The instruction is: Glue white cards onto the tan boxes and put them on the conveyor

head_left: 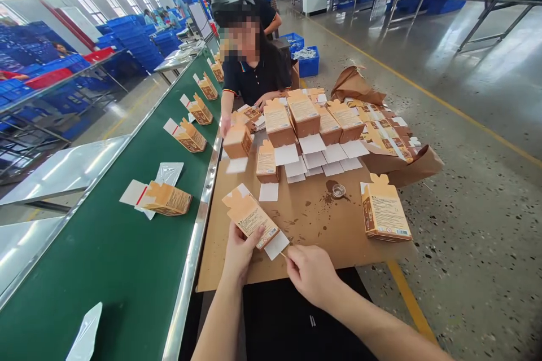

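My left hand (237, 251) grips a brown and tan cardboard box (253, 215), thumb across its printed face. The box is tilted, and a white flap (277, 245) sticks out from its near end. Just beside that flap, my right hand (312, 272) is closed in a pinch on a thin pale stick (283, 254), whose tip is at the flap; I cannot tell whether they touch. A small clear round dish (338, 190) sits farther back on the cardboard sheet (305, 225), with dark stains around it. Another box (386, 208) stands at the right edge.
Stacked boxes (305, 118) with white flaps fill the far part of the table. A co-worker (258, 70) sits behind them, one hand at a box (237, 141). On the left, a green conveyor belt (139, 265) carries several boxes and silvery pouches (87, 333).
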### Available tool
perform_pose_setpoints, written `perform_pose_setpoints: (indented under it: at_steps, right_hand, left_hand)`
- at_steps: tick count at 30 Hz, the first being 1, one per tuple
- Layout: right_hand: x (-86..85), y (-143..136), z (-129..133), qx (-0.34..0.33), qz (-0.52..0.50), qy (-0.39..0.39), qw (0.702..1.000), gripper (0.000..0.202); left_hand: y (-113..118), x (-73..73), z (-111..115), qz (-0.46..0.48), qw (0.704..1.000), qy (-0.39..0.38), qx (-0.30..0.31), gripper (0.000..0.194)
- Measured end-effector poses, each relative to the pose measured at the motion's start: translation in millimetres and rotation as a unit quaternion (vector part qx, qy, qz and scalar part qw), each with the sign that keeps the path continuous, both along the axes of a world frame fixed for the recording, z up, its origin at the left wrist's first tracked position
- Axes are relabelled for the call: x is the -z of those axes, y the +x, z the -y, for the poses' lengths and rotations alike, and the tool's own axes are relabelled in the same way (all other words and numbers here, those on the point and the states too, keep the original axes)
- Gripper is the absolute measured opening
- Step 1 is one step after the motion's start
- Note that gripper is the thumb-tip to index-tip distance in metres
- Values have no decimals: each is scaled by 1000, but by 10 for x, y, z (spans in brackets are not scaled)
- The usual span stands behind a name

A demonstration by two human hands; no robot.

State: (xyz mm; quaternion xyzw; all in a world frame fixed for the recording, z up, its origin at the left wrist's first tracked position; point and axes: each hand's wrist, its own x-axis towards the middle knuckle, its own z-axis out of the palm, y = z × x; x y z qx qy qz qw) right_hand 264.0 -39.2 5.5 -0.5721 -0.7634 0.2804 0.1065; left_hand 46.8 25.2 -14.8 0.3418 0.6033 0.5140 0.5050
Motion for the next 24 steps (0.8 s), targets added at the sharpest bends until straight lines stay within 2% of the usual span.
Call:
perform_pose_setpoints:
  at_steps: [3, 8, 15, 19, 22, 24]
  right_hand:
    - [179, -104, -6, -2, -15, 13, 1000, 20]
    - [288, 91, 18, 35, -33, 45, 998, 26]
    - [210, 657, 394, 123, -74, 94, 985, 34]
    - [155, 779, 610, 168, -155, 114, 967, 38]
    - [185, 727, 674, 169, -189, 109, 961, 38]
    - [249, 678, 681, 169, -203, 114, 958, 37]
  left_hand:
    - [-21, 50, 18, -4, 1000, 10, 4, 96]
    - [-81, 125, 96, -34, 999, 8, 34, 94]
    - [121, 271, 510, -222, 973, 68, 18, 85]
    - [195, 312, 618, -255, 964, 66, 35, 74]
    - [34, 271, 547, -306, 949, 72, 14, 76]
    - [-259, 216, 461, -362, 929, 71, -39, 81]
